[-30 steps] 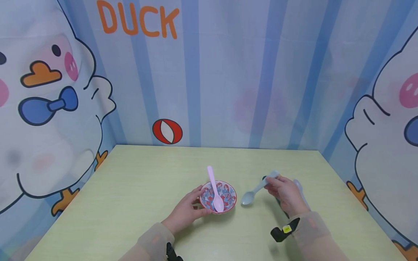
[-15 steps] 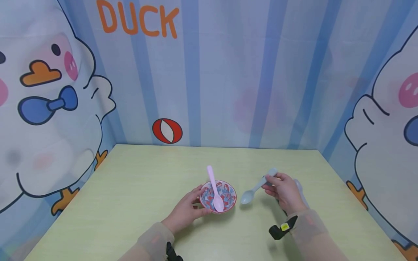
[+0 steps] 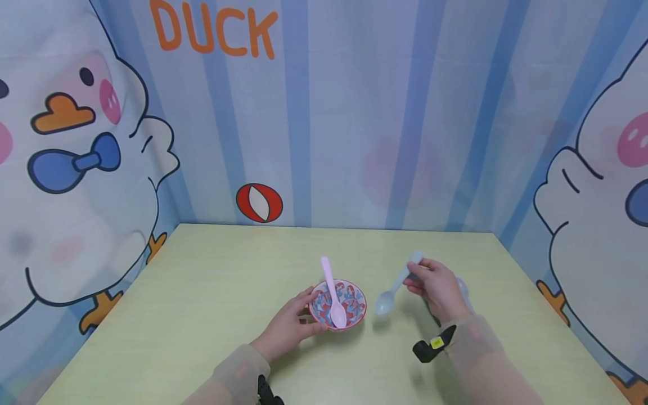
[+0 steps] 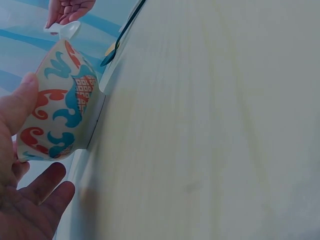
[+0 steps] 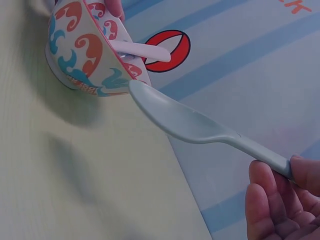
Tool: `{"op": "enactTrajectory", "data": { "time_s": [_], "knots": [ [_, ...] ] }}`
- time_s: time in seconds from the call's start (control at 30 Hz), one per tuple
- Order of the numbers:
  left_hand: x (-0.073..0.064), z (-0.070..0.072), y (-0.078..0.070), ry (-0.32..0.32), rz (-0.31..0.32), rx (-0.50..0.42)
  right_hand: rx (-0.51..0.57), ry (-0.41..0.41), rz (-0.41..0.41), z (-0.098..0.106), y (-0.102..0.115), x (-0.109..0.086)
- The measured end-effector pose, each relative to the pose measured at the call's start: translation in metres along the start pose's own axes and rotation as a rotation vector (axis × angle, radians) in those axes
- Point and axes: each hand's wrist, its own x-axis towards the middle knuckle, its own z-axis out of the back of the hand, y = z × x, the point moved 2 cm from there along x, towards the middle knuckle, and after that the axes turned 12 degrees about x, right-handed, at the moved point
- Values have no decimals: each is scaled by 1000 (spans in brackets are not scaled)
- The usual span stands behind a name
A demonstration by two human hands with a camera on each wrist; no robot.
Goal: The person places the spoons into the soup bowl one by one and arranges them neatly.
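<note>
A small bowl (image 3: 356,302) with a red and blue pattern stands on the table, my left hand (image 3: 289,327) gripping its left side between thumb and fingers. Inside the bowl leans a pink spoon (image 3: 337,315), its handle rising past the far rim. My right hand (image 3: 439,287) pinches a pale blue-grey spoon (image 3: 386,302) by the handle, bowl end down, just right of the bowl and above the table. In the right wrist view this spoon (image 5: 185,122) hangs clear of the tabletop, its shadow below it.
Partly hidden behind my right wrist lies a lavender-grey spoon (image 3: 463,290). The left wrist view shows a dark green spoon (image 4: 108,58) further along the table (image 3: 228,270). Printed duck cloth (image 3: 344,112) closes off the back and both sides.
My right hand has shifted slightly left and up, tilting the blue-grey spoon steeper and lifting it off the table. The left hand, bowl and pink spoon have stayed put.
</note>
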Motion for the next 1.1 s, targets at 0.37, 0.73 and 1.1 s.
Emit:
{"op": "enactTrajectory", "data": {
  "time_s": [0.37, 0.73, 1.1],
  "knots": [
    [0, -1, 0, 5, 16, 10, 7, 11, -16, -17, 11, 5],
    [0, -1, 1, 3, 1, 9, -42, 14, 19, -34, 16, 10],
    [1, -1, 2, -1, -6, 4, -51, 46, 24, -50, 15, 15]
  ]
}}
